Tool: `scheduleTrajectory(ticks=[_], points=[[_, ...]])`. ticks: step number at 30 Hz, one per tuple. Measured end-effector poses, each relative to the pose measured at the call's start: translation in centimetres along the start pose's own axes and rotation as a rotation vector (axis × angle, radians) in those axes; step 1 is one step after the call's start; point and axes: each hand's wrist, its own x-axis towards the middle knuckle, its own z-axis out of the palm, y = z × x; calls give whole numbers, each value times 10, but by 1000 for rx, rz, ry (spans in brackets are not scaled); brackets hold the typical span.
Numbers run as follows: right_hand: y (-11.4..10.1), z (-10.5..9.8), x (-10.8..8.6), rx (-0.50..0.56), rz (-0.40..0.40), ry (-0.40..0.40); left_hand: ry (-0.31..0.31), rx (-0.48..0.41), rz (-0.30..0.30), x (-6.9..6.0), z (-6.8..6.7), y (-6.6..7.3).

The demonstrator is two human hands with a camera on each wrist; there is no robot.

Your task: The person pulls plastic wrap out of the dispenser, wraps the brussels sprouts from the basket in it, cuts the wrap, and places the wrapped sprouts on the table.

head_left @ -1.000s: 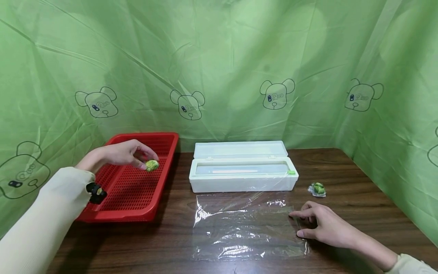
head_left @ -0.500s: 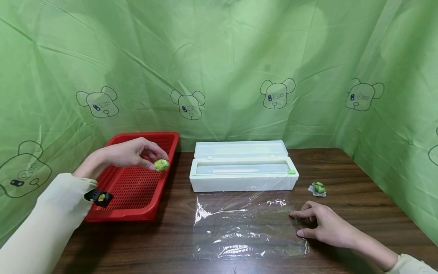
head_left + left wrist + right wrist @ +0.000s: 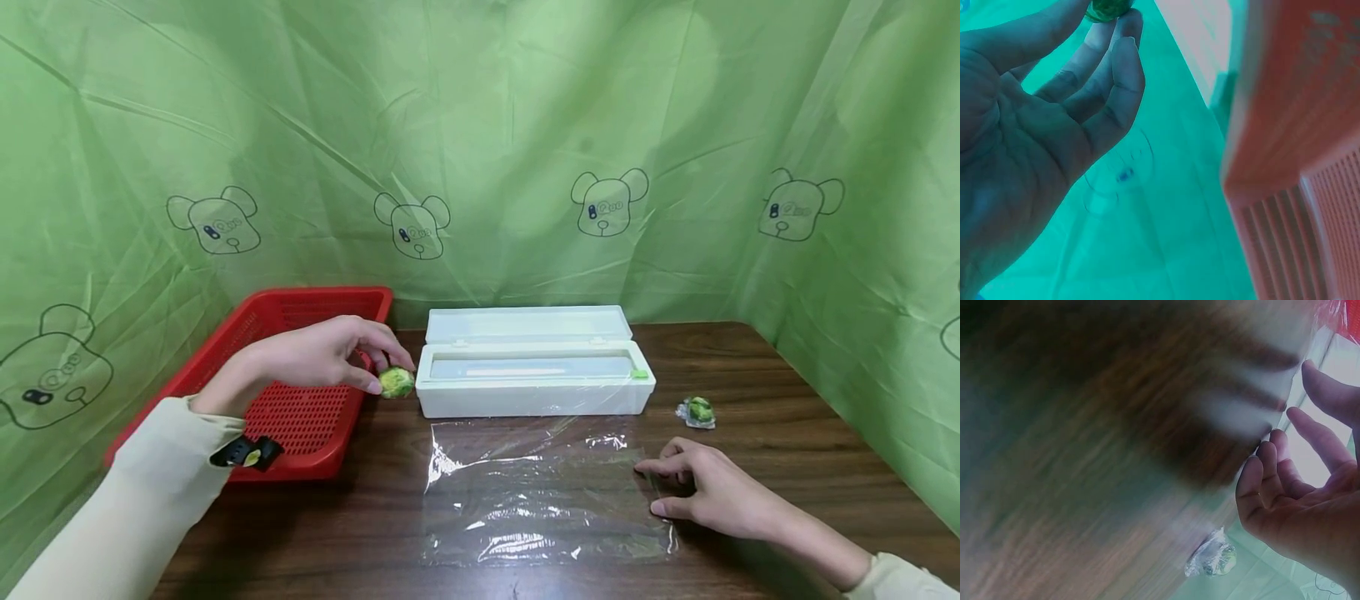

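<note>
In the head view my left hand (image 3: pixel 341 354) pinches a yellow-green Brussels sprout (image 3: pixel 396 382) between thumb and fingertips. It is held up just right of the red basket's rim, near the left end of the cling film box (image 3: pixel 534 402). In the left wrist view only the lower part of the sprout (image 3: pixel 1109 9) shows at the top. A sheet of clear cling film (image 3: pixel 543 508) lies on the table in front of the box. My right hand (image 3: pixel 712 492) rests at the film's right edge, fingertips down, thumb and forefinger apart.
A red slotted basket (image 3: pixel 333 450) stands at the left. The white box's lid (image 3: pixel 525 325) is raised. A film-wrapped sprout (image 3: pixel 700 412) sits on the brown table (image 3: pixel 780 417) beyond my right hand. A green curtain (image 3: pixel 510 150) surrounds the table's back and sides.
My left hand has moved right with the sprout, from above the basket to past its right rim. My right hand and the film have stayed in place.
</note>
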Motion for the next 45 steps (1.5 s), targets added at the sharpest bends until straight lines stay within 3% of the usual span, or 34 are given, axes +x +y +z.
scheduleTrajectory(ticks=[11,19,31,39,45], points=[[-2,0,2,-2,-4,-6,-72,-82,101,27,33,30],[-3,-1,2,1,19,-25,-111,-42,186,41,60,41],[-2,0,2,2,19,-18,-180,-93,166,63,100,52],[0,1,2,-10,14,-7,-219,6,248,75,132,61],[0,1,1,-7,15,-13,-241,29,242,84,156,57]])
